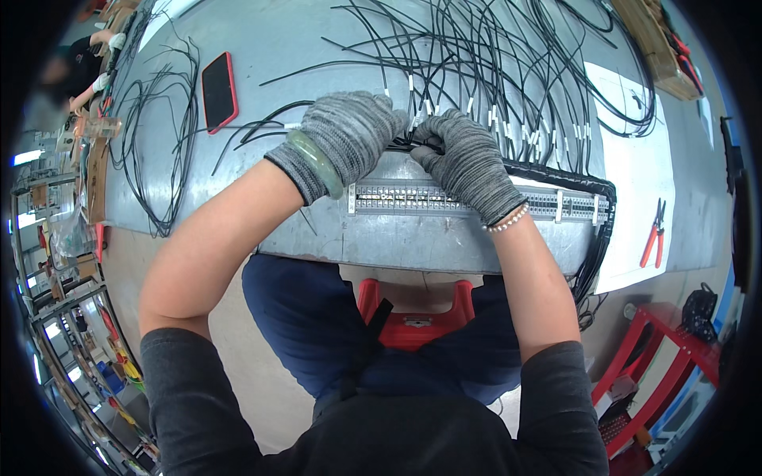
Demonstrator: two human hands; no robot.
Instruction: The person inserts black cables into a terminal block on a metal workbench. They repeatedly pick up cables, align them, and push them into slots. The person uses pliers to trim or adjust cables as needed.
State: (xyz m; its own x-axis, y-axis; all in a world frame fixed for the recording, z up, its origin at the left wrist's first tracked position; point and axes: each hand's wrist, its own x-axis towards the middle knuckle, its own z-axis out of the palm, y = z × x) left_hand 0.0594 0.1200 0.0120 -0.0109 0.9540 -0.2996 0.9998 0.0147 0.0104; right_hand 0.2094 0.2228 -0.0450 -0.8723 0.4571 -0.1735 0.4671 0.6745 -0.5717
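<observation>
Head view looked down on 2 gloved hands meeting at the near edge of a grey metal bench [317,47]. Left hand [349,131], in a grey knit glove with a pale green bangle [313,163] at the wrist, was curled closed over a bundle of black wires [413,144], fingers folded down around it. Right hand [468,159], also gloved and wearing a bead bracelet [506,220], had its fingertips pressed together, pinching the same bundle just beside the left hand. How tightly either hand squeezed could not be told under the gloves.

That bundle lay directly above a long grey terminal strip [397,198] running along the bench edge. From the hands, many loose black wires with white sleeves [508,87] fanned away across the bench. A thick black loom [587,184] ran right from the hands and bent down past the strip's end.

A phone in a red case [218,91] lay to the left, well apart from the hands, with another loose coil of wire [159,151] beyond it. Red-handled pliers [654,232] rested on a white sheet [635,159] at right. A red stool [413,313] showed below the bench, between the person's knees.
</observation>
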